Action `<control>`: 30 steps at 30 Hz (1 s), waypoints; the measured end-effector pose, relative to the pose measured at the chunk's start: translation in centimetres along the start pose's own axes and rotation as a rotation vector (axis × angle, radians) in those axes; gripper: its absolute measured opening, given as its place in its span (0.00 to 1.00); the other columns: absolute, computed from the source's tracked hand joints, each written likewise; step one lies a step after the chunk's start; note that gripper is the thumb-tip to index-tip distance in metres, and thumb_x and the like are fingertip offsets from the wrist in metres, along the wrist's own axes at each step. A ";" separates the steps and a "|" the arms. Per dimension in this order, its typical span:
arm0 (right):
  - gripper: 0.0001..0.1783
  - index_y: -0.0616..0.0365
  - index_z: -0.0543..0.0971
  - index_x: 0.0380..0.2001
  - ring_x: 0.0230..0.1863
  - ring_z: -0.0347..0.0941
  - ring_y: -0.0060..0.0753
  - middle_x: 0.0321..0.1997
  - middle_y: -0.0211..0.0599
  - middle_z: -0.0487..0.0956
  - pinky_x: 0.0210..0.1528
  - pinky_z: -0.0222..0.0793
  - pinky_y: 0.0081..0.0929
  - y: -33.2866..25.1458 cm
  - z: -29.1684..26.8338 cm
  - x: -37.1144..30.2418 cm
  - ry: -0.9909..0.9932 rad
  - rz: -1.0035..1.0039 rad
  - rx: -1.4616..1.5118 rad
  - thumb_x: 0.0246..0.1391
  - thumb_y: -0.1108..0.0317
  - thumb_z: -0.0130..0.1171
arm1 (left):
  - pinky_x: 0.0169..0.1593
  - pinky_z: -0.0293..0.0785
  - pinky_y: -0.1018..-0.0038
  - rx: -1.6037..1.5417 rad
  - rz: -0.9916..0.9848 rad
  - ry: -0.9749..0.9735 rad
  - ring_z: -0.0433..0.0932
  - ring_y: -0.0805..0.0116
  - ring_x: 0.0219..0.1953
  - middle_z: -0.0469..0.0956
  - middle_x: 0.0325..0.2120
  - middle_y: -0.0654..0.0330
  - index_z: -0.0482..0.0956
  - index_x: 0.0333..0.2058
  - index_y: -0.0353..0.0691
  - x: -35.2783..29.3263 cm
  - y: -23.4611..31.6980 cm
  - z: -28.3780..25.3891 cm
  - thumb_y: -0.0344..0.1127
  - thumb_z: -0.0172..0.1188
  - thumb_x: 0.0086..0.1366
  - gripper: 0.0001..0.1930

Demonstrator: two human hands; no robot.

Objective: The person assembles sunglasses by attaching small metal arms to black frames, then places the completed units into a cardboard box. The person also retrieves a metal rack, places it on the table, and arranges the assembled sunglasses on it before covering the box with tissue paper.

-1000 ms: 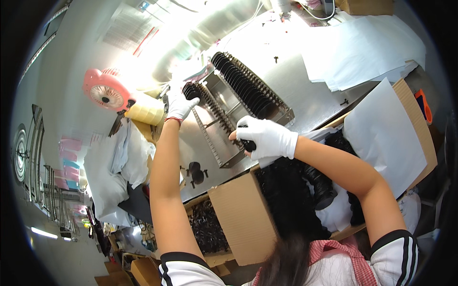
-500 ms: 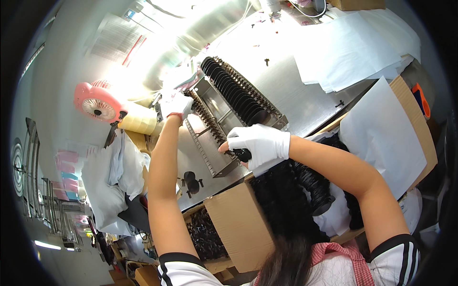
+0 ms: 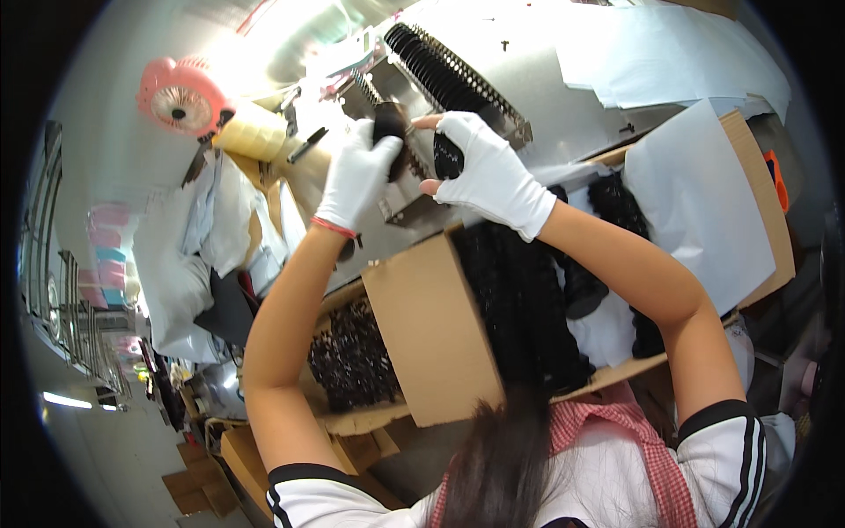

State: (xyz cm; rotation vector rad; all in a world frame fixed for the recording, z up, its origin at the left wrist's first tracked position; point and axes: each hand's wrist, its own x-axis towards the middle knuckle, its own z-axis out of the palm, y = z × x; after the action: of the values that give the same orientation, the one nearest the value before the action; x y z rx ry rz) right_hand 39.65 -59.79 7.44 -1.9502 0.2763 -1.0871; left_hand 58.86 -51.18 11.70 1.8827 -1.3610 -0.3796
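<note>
My left hand (image 3: 352, 180), in a white glove with bare fingertips, pinches a dark round disc (image 3: 388, 130) between thumb and fingers. Close beside it, my right hand (image 3: 497, 176), gloved the same way, curls round a short stack of black discs (image 3: 447, 157). Both hands are over the near part of a metal rack (image 3: 414, 211). Farther back, a long row of black discs (image 3: 431, 70) stands on edge in that rack, along a toothed rail. The rack's left rail is partly hidden by my hands.
Near me, an open cardboard box (image 3: 436, 326) holds small dark parts (image 3: 352, 356); stacks of black discs (image 3: 519, 299) lie to its right. White sheets (image 3: 656, 57) cover the far right of the metal table. A pink fan (image 3: 180, 101) and a black marker (image 3: 307, 145) are at left.
My left hand has come from the rack's left rail toward my right hand, and a dark disc now shows in it. My right hand keeps its black discs. The whole view has shifted.
</note>
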 end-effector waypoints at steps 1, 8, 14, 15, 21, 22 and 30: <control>0.40 0.54 0.73 0.57 0.62 0.67 0.47 0.57 0.45 0.72 0.64 0.66 0.35 -1.2 0.0 -0.8 -0.019 0.031 -0.027 0.36 0.67 0.76 | 0.40 0.74 0.66 -0.119 -0.092 -0.032 0.80 0.55 0.35 0.79 0.31 0.46 0.75 0.43 0.30 -2.2 1.4 1.3 0.37 0.57 0.65 0.15; 0.50 0.57 0.62 0.65 0.61 0.67 0.57 0.63 0.54 0.64 0.59 0.70 0.39 -6.8 -2.7 -9.0 -0.075 -0.066 -0.265 0.36 0.70 0.75 | 0.38 0.72 0.69 -0.201 0.113 -0.099 0.75 0.64 0.34 0.71 0.36 0.54 0.70 0.43 0.35 -12.3 7.2 7.4 0.34 0.51 0.71 0.08; 0.48 0.57 0.66 0.62 0.60 0.68 0.51 0.59 0.44 0.69 0.58 0.70 0.38 -10.0 -4.8 -18.7 -0.079 -0.010 -0.344 0.31 0.76 0.73 | 0.56 0.69 0.70 -0.662 -0.223 -0.311 0.68 0.70 0.52 0.68 0.47 0.57 0.60 0.54 0.37 -20.5 10.4 12.1 0.35 0.73 0.51 0.36; 0.49 0.57 0.67 0.61 0.60 0.69 0.52 0.59 0.44 0.69 0.57 0.71 0.38 -10.4 -5.2 -20.0 -0.063 -0.014 -0.331 0.28 0.75 0.74 | 0.57 0.69 0.70 -0.743 -0.276 -0.348 0.67 0.70 0.53 0.67 0.49 0.57 0.59 0.56 0.39 -21.4 10.8 12.9 0.35 0.74 0.51 0.38; 0.59 0.64 0.56 0.68 0.70 0.56 0.61 0.68 0.59 0.59 0.71 0.55 0.46 -13.7 -11.2 -24.3 -0.418 0.299 -0.221 0.34 0.63 0.77 | 0.51 0.77 0.72 -0.800 -0.443 -0.710 0.73 0.70 0.51 0.70 0.50 0.59 0.60 0.62 0.43 -23.6 12.5 15.5 0.29 0.68 0.57 0.36; 0.58 0.64 0.57 0.68 0.69 0.57 0.61 0.68 0.59 0.60 0.70 0.56 0.45 -13.9 -12.5 -24.2 -0.493 0.321 -0.244 0.34 0.64 0.76 | 0.56 0.73 0.71 -0.721 -0.306 -0.738 0.72 0.69 0.54 0.70 0.52 0.57 0.59 0.62 0.39 -23.4 12.8 15.7 0.29 0.67 0.56 0.37; 0.27 0.58 0.73 0.45 0.45 0.75 0.51 0.43 0.44 0.76 0.49 0.74 0.38 -13.9 -15.6 -23.0 -0.595 0.324 -0.396 0.37 0.76 0.67 | 0.61 0.66 0.73 -0.408 -0.133 -0.906 0.72 0.67 0.57 0.75 0.49 0.51 0.60 0.56 0.27 -21.7 15.5 17.7 0.28 0.69 0.52 0.36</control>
State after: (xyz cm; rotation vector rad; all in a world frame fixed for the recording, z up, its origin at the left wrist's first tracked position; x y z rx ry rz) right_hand 10.97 -47.83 8.53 -2.3713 0.4795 -0.2237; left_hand 28.89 -40.87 7.12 1.4840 -1.5300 -1.5883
